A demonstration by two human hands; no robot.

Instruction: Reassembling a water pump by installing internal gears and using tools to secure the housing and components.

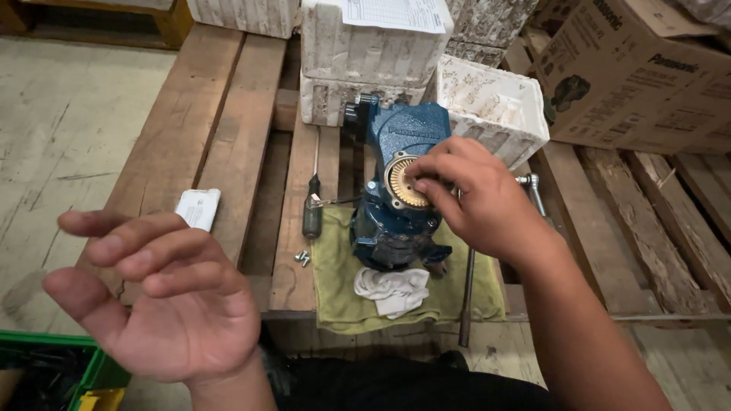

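While right-hand fingertips [421,180] are pinching the round brass impeller [403,185] on the blue cast-metal pump [396,221], the right hand [476,199] is arching above; the pump is standing on a green cloth [335,281] on a wooden pallet [228,122]. The left hand [164,304] is hovering open, empty.

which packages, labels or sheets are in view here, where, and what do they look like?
Cardboard box: top right, brown, dark print, tilted.
Foam blocks: top centre behind the blue pump, white, grimy, stacked.
Foam tray: right of the pump, white, speckled.
Paper sheet: lying on the top foam block, white form.
Small packet: on the plank left of the pump, white, flat.
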